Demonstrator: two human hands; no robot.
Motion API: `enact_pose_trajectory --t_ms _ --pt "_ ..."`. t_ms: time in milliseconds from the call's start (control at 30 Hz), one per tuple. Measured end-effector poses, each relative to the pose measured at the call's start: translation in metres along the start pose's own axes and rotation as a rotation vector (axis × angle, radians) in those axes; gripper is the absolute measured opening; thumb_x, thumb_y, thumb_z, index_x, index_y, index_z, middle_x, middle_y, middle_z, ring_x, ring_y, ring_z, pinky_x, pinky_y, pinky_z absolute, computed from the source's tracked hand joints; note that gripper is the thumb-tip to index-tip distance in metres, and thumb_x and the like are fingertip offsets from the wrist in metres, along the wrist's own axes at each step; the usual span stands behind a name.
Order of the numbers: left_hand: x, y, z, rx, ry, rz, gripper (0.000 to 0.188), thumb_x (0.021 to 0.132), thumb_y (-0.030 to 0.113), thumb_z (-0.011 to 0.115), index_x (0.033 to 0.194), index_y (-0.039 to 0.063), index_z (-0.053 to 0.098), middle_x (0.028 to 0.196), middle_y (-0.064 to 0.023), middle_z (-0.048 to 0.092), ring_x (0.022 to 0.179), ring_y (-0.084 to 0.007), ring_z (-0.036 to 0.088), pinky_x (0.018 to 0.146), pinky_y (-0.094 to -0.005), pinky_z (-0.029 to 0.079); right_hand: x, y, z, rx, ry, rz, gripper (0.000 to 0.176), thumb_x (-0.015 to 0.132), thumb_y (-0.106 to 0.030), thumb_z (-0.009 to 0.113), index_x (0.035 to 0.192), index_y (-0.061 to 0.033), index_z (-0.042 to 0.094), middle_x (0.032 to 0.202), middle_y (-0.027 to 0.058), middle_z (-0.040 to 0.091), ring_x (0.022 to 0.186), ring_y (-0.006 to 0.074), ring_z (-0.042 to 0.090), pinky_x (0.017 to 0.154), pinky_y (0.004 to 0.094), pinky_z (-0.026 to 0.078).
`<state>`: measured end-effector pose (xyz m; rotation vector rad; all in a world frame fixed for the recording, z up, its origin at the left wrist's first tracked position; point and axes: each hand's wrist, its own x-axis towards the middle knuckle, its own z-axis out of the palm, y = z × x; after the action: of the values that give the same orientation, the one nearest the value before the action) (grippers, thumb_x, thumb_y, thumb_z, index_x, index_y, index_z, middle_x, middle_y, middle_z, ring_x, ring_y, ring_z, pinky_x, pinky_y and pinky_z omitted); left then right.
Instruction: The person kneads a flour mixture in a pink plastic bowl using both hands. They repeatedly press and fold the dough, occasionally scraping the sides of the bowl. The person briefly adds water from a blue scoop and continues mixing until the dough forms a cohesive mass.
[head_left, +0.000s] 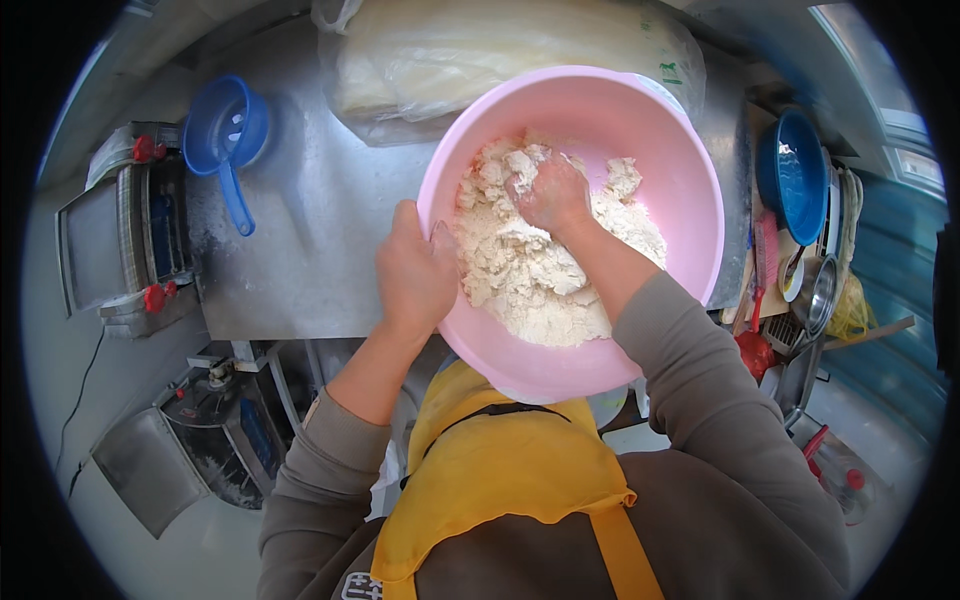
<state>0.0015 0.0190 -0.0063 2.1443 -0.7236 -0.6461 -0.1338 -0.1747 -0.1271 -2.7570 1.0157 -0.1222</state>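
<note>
A large pink plastic basin sits at the front of the steel table, its near side reaching past the edge towards my yellow apron. Inside lies a heap of crumbly flour dough, pale and shaggy, with loose flour at the near side. My left hand grips the basin's left rim, thumb over the inner side. Down in the dough, my right hand has curled fingers around a clump; flour coats them, and the fingertips are partly hidden.
On the steel table a blue plastic dipper lies at the left. Behind the basin is a large clear plastic bag with pale contents. A roller machine stands left; a blue basin, a pink brush and steel bowls are right.
</note>
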Motion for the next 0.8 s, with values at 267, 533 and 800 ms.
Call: enact_pose_trajectory --t_ms 267,533,800 --pt "0.009 0.001 0.008 -0.015 0.09 -0.121 0.018 0.1 0.014 0.067 0.105 -0.003 0.063 0.098 -0.0231 0.075 0.09 -0.0355 0.075 0.083 -0.048 0.056 -0.028 -0.003 -0.094 0.128 -0.373 -0.023 0.08 0.102 -0.076 0.054 0.148 -0.013 0.068 0.157 0.0316 0.055 0.149 0.0464 0.05 0.125 0.0529 0.04" --pt "0.001 0.009 0.007 -0.083 0.124 -0.112 0.02 0.1 0.016 0.066 0.106 -0.003 0.062 0.101 -0.029 0.076 0.098 -0.0485 0.074 0.089 -0.0541 0.056 -0.075 0.13 -0.093 0.429 -0.333 0.729 0.11 0.1 -0.081 0.05 0.156 0.013 0.049 0.162 0.0329 0.049 0.153 0.0425 0.047 0.128 0.0481 0.035" --pt "0.002 0.011 0.011 -0.201 0.133 -0.196 0.02 0.098 0.017 0.069 0.106 -0.001 0.064 0.103 -0.0278 0.076 0.099 -0.0477 0.074 0.091 -0.0531 0.057 -0.081 0.087 -0.092 0.904 -0.453 0.844 0.117 0.088 -0.072 0.079 0.152 0.0201 0.045 0.151 0.032 0.058 0.137 0.0368 0.062 0.112 0.0434 0.051"
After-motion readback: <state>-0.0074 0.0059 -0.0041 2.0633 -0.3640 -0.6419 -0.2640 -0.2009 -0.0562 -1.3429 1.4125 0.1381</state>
